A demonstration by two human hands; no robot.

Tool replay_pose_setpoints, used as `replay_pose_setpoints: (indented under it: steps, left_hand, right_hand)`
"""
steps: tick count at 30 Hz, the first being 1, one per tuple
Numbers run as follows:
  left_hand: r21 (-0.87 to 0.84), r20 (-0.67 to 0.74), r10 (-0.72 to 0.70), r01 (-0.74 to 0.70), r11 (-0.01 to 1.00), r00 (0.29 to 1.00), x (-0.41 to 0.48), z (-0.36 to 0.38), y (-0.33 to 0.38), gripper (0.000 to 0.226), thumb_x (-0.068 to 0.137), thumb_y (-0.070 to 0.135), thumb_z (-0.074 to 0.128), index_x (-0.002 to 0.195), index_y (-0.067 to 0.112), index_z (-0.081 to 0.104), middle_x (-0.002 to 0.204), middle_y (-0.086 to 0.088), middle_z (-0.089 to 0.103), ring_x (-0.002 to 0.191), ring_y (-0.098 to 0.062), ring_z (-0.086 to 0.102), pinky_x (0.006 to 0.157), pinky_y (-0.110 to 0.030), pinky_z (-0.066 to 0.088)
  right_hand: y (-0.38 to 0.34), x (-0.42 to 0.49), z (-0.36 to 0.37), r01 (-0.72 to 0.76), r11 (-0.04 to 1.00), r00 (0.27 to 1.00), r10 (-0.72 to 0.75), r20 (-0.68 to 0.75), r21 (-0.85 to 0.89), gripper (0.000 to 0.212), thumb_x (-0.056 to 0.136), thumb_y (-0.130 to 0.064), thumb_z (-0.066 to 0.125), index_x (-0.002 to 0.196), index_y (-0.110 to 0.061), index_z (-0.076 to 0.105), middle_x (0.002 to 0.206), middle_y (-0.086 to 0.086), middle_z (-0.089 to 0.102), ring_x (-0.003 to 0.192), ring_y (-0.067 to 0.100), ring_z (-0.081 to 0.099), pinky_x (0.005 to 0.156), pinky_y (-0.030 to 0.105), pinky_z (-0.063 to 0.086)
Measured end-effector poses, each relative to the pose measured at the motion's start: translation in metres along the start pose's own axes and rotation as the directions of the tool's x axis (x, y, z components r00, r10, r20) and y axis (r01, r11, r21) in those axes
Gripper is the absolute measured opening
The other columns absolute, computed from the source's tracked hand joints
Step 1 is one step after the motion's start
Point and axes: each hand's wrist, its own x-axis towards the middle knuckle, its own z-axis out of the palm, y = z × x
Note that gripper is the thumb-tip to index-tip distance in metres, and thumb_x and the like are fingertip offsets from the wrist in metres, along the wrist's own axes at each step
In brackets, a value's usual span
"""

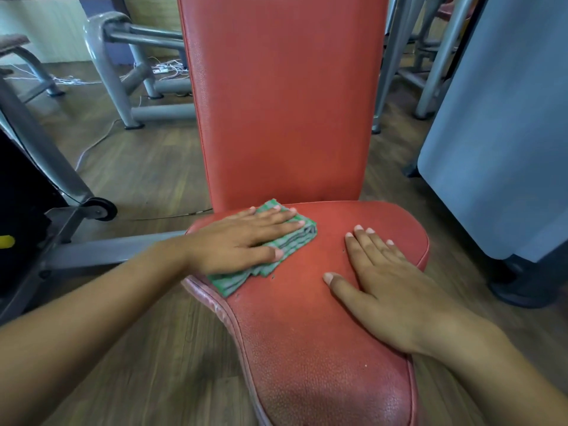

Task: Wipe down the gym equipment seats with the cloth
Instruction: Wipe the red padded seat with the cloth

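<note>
A red padded seat point(307, 327) fills the lower middle of the head view, with its red backrest point(282, 96) rising behind it. A folded green and grey cloth point(295, 244) lies on the seat's far left part. My left hand point(242, 241) presses flat on the cloth with straight fingers. My right hand point(378, 281) rests flat on the bare seat to the right of the cloth, fingers spread and holding nothing.
Grey metal machine frames point(123, 72) stand at the back left and back right point(430, 66) on the wooden floor point(147, 167). White cables point(166, 69) lie on the floor behind. A dark machine base point(37, 210) sits at left. A pale blue panel point(504, 133) stands at right.
</note>
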Motion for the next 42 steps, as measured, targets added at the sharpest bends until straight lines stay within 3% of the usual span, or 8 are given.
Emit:
replay_pose_setpoints:
  steps: [3, 6, 11, 14, 17, 22, 37, 42]
  left_hand:
    - [0.042, -0.101, -0.179, 0.184, 0.982, 0.979, 0.021, 0.008, 0.017, 0.058, 0.097, 0.055, 0.022, 0.149, 0.042, 0.000, 0.159, 0.013, -0.005, 0.145, -0.004, -0.008, 0.119, -0.035, -0.003]
    - [-0.054, -0.112, -0.112, 0.106, 0.993, 0.987, 0.026, 0.017, 0.041, 0.054, 0.100, 0.049, 0.026, 0.150, 0.040, 0.006, 0.159, 0.013, -0.004, 0.144, -0.002, -0.010, 0.119, -0.033, -0.007]
    - [-0.575, -0.269, -0.188, -0.001, 0.818, 0.945, -0.008, 0.000, 0.033, 0.047, 0.089, 0.050, 0.036, 0.135, 0.043, 0.047, 0.144, 0.022, 0.042, 0.132, 0.011, 0.031, 0.114, -0.018, 0.020]
    - [-0.414, -0.426, -0.286, 0.096, 0.905, 0.858, -0.018, -0.001, 0.011, 0.055, 0.088, 0.042, 0.033, 0.139, 0.025, 0.047, 0.143, 0.009, 0.046, 0.130, 0.004, 0.037, 0.110, -0.012, 0.020]
    - [-0.331, -0.329, -0.375, 0.266, 0.905, 0.867, -0.019, 0.012, -0.008, 0.068, 0.084, 0.043, 0.026, 0.146, 0.016, 0.036, 0.154, -0.002, 0.031, 0.143, -0.011, 0.021, 0.108, -0.012, 0.005]
    - [-0.438, -0.300, -0.441, 0.288, 0.851, 0.846, -0.015, 0.017, -0.017, 0.068, 0.078, 0.039, 0.029, 0.142, 0.018, 0.043, 0.153, -0.002, 0.032, 0.143, -0.011, 0.021, 0.115, -0.021, 0.006]
    - [-0.074, -0.224, -0.381, 0.374, 0.924, 0.897, -0.014, 0.017, -0.008, 0.104, 0.062, 0.081, 0.003, 0.152, 0.031, 0.015, 0.159, 0.008, 0.010, 0.146, -0.008, 0.004, 0.118, -0.029, 0.001]
    - [-0.080, -0.219, -0.377, 0.369, 0.926, 0.900, -0.013, 0.019, -0.012, 0.098, 0.063, 0.073, -0.001, 0.151, 0.032, 0.011, 0.160, 0.009, 0.007, 0.146, -0.007, 0.001, 0.117, -0.028, -0.001]
  right_hand:
    - [-0.001, -0.001, -0.001, -0.006, 1.000, 1.000, 0.006, 0.005, -0.010, 0.077, 0.094, -0.061, 0.015, 0.152, -0.018, -0.012, 0.158, -0.001, -0.021, 0.142, 0.006, -0.022, 0.111, 0.022, -0.017]
    - [-0.001, -0.001, -0.001, -0.008, 1.000, 1.000, 0.008, 0.014, -0.007, 0.077, 0.094, -0.060, 0.015, 0.152, -0.018, -0.013, 0.158, -0.002, -0.022, 0.142, 0.005, -0.022, 0.111, 0.022, -0.017]
    - [0.002, 0.000, -0.002, -0.001, 0.999, 0.999, -0.001, 0.038, 0.054, 0.079, 0.093, -0.062, 0.015, 0.151, -0.018, -0.015, 0.157, -0.003, -0.023, 0.141, 0.004, -0.022, 0.112, 0.021, -0.015]
    - [-0.007, 0.000, -0.013, -0.015, 0.986, 0.999, 0.022, -0.042, 0.166, 0.077, 0.096, -0.058, 0.019, 0.152, -0.016, -0.014, 0.159, -0.001, -0.019, 0.144, 0.006, -0.017, 0.112, 0.019, -0.011]
    - [-0.032, 0.014, -0.020, 0.065, 0.991, 0.988, -0.048, -0.149, 0.117, 0.074, 0.099, -0.051, 0.022, 0.152, -0.012, -0.013, 0.160, 0.006, -0.017, 0.146, 0.013, -0.014, 0.117, 0.025, -0.008]
    - [-0.087, 0.063, -0.008, 0.133, 0.986, 0.990, -0.128, -0.060, 0.103, 0.073, 0.100, -0.046, 0.025, 0.152, -0.004, -0.006, 0.160, 0.016, -0.008, 0.148, 0.025, -0.005, 0.120, 0.036, 0.000]
    - [-0.017, 0.091, -0.010, -0.004, 0.991, 0.999, -0.001, -0.039, -0.131, 0.090, 0.090, -0.070, 0.024, 0.154, -0.011, -0.001, 0.161, 0.007, -0.009, 0.148, 0.018, -0.010, 0.120, 0.037, -0.005]
    - [-0.025, 0.082, -0.008, 0.282, 0.953, 0.960, -0.280, 0.031, -0.116, 0.086, 0.091, -0.068, 0.028, 0.154, -0.017, -0.002, 0.160, 0.000, -0.013, 0.146, 0.011, -0.014, 0.119, 0.032, -0.008]
